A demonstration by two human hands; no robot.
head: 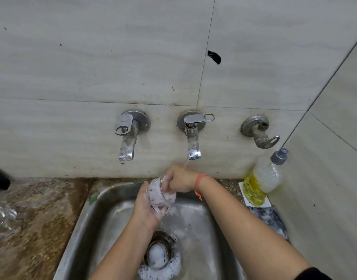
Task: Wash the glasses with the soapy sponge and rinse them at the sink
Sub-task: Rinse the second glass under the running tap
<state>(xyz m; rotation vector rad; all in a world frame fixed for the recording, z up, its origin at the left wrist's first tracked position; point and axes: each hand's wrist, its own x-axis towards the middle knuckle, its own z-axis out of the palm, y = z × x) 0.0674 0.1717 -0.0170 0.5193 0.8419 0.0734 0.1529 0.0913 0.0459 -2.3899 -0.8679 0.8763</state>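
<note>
White foam [157, 255] covers the drain of the stainless steel sink [80, 215]. Above it, the left hand [147, 209] cups the clear soapy glass [159, 190] from below and the right hand [179, 180] curls round its far end, keeping drips over the basin. Just beyond, the chrome middle tap [192, 138] runs a thin stream onto the right hand, probably for rinsing.

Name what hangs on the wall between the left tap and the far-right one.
The middle tap, seen in the head view, sits between the left tap and the right tap; a thin stream falls from it toward the right hand.
</note>
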